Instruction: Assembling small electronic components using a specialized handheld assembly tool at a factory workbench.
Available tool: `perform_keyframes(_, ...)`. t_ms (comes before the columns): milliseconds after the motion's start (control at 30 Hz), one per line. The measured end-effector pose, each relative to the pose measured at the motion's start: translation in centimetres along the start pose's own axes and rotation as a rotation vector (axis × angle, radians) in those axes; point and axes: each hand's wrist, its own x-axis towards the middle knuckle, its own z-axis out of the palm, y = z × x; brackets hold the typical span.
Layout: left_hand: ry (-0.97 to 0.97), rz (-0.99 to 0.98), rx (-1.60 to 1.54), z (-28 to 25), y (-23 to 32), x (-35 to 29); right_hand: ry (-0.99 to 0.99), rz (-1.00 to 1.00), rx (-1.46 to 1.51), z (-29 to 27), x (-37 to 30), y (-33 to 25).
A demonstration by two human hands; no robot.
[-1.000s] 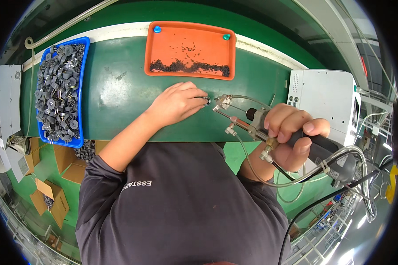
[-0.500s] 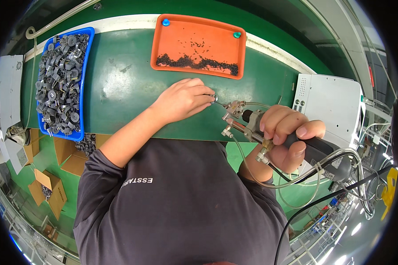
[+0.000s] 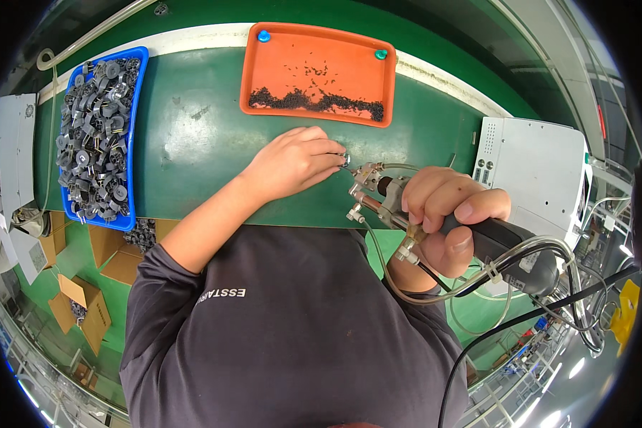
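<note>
Partly hidden: small part (image 3: 346, 158) under left fingers (image 3: 328, 153).

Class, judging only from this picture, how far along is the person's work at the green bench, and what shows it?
Done: no finished pieces can be told apart. In hand: the left hand pinches one small part on the green bench, and the right hand points a hose-fed powered driver at it. Left: the blue bin is heaped with grey parts, and the orange tray holds many small dark pieces.
</note>
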Motion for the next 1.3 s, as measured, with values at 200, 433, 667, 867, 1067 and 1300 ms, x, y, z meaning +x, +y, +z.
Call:
perform_keyframes(200, 0.008, -0.018, -0.008, 0.1, 0.2, 0.0, 0.012, -0.003, -0.004, 0.2, -0.2, -0.2)
perform_keyframes(433, 0.019, -0.015, -0.015, 0.2, 0.2, 0.0, 0.019, -0.001, -0.004, 0.3, -0.2, 0.0)
perform_keyframes(667, 0.044, 0.027, 0.022, -0.1, -0.3, 0.3, 0.038, 0.044, -0.01, 1.3, 0.7, 0.3)
perform_keyframes(867, 0.036, 0.124, 0.129, 0.8, -0.4, -0.6, 0.082, 0.078, -0.066, 4.5, 0.0, 1.5)
perform_keyframes(1067, 0.136, 0.021, 0.083, -1.3, 1.3, -1.0, 0.172, -0.067, 0.065, 2.0, -0.1, -1.0)
perform_keyframes(1300, 0.57, -0.296, 0.785, -22.1, -1.4, -5.4, 0.167, -0.246, -0.008, -0.9, 0.1, -2.6)
